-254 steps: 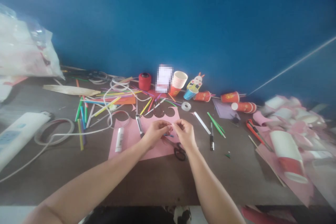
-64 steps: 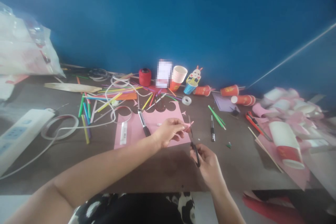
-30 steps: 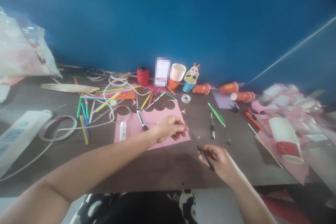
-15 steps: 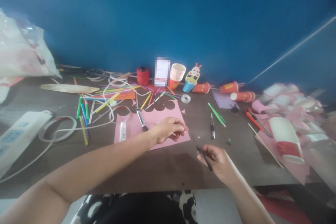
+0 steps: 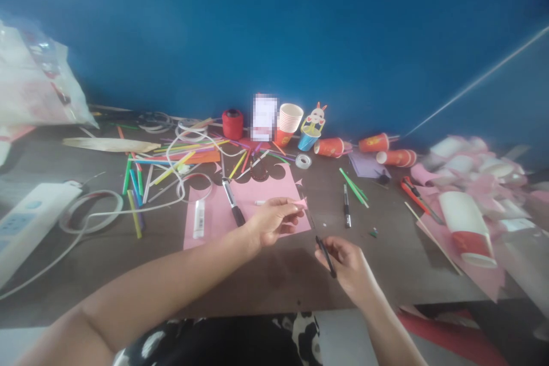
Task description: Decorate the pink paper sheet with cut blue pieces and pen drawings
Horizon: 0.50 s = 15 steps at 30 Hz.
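The left hand (image 5: 270,220) pinches a small pink paper piece (image 5: 300,203), lifting it clear. The right hand (image 5: 345,260) grips black scissors (image 5: 323,249), fingers closed around the handles, blades pointing at it.

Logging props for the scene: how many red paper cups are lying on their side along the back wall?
3, in a row right of the blue rabbit cup: first red cup, second, third. More cups may be hidden in the pink pile.
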{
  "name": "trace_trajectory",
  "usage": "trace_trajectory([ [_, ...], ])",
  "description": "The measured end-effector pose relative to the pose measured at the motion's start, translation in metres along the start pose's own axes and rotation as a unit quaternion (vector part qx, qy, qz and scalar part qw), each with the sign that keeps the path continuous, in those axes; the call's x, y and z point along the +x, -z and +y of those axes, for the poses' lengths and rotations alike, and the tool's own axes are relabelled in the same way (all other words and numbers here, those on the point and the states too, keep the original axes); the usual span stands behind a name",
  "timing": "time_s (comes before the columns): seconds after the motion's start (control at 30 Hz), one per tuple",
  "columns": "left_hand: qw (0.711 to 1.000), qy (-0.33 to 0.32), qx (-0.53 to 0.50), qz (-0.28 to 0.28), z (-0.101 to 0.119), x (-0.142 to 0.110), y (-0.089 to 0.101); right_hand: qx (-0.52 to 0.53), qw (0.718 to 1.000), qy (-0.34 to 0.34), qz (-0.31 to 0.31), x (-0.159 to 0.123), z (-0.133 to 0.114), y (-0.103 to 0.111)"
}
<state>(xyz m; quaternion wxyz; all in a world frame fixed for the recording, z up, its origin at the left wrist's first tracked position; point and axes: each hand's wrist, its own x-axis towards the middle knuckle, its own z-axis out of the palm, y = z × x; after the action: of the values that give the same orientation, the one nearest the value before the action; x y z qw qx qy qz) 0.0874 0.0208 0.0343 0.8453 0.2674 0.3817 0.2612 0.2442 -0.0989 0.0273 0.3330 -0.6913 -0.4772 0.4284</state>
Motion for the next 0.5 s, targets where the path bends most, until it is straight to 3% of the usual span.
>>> trace_trajectory([
  [0.5,1.0,-0.022,-0.001,0.014,0.0,-0.0058,-0.0047,0.04,0.999,-0.018,-0.023,0.0013,-0.0022,-0.0045],
])
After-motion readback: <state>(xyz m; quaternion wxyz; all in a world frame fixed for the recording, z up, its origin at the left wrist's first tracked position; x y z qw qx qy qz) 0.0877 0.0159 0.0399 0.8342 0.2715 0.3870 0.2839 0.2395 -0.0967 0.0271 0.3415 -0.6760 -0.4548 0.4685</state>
